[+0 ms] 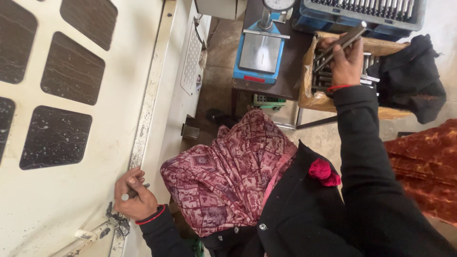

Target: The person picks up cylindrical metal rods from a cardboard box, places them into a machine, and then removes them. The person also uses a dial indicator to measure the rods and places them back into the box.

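My left hand (pixel 134 195) is closed around a short metal rod (pixel 134 193) and rests against the edge of a cream machine panel (pixel 119 109) at the lower left. My right hand (pixel 346 59) reaches out over a cardboard box (pixel 309 93) filled with several metal rods and grips two or three long grey rods (pixel 342 44) that stick up to the right. Both sleeves are black, each wrist with a red band.
A blue-based dial gauge stand (pixel 261 52) sits on a dark table. A blue crate (pixel 362 14) of rods is behind the box. A black cloth (pixel 412 76) lies on the right. A patterned maroon scarf (pixel 228 176) hangs below me.
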